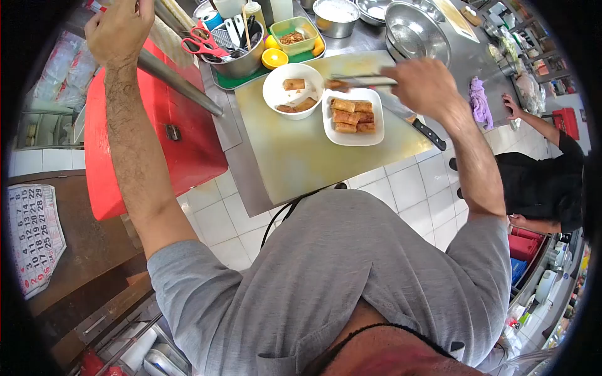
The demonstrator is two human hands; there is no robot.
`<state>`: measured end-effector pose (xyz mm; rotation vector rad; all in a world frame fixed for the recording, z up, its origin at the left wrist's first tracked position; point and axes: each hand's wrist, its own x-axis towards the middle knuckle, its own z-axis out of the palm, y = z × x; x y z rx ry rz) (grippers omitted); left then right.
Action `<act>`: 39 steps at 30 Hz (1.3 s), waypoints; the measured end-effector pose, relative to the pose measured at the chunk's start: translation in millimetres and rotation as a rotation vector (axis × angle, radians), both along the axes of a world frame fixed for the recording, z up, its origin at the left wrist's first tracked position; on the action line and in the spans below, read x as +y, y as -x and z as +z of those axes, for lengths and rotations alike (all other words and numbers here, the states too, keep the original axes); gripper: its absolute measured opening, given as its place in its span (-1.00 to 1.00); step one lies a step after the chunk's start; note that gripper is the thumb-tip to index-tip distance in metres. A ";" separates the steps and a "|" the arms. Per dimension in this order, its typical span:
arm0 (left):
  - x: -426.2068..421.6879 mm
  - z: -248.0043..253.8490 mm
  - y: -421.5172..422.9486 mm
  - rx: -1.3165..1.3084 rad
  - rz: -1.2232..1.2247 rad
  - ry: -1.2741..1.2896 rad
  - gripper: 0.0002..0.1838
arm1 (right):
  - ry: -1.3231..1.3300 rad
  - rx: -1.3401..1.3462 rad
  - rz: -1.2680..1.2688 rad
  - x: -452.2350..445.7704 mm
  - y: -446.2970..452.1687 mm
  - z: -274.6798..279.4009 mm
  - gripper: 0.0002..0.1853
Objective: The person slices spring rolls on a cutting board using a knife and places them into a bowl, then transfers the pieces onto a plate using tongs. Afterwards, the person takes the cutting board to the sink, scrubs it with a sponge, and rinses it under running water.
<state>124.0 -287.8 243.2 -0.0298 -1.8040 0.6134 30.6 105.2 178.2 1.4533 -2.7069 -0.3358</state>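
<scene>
My right hand (424,86) is closed around metal tongs (364,81), whose tips hold a browned roll piece (337,84), slightly blurred. Below the tips sits a square white dish (328,130) with several golden rolls (353,116) in it. To its left, a round white bowl (268,94) contains a few roll pieces (294,84). Both stand on a yellowish cutting board (282,163). A black-handled knife (429,134) lies at the board's right edge, under my right forearm. My left hand (120,31) is raised at the upper left, fingers curled near a metal pole; what it holds is unclear.
A red cooler (188,141) stands left of the board. Behind are red scissors (203,42) in a utensil pot (241,66), a halved orange (274,59), a green container (295,47) and metal bowls (417,31). Another person (539,182) is at the right, near a purple cloth (479,102).
</scene>
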 end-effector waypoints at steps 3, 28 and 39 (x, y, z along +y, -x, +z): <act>-23.2 7.3 4.8 0.054 0.222 0.243 -0.93 | -0.088 0.018 -0.071 26.5 -2.8 -8.5 -0.77; -45.0 -43.5 42.2 -0.102 0.405 -0.081 -0.71 | 0.841 -0.443 -0.423 190.7 -140.7 -109.3 -0.33; -29.9 -8.7 0.9 0.331 -0.240 -1.170 -0.29 | 0.550 -0.440 -0.292 35.9 -68.7 -49.8 -0.55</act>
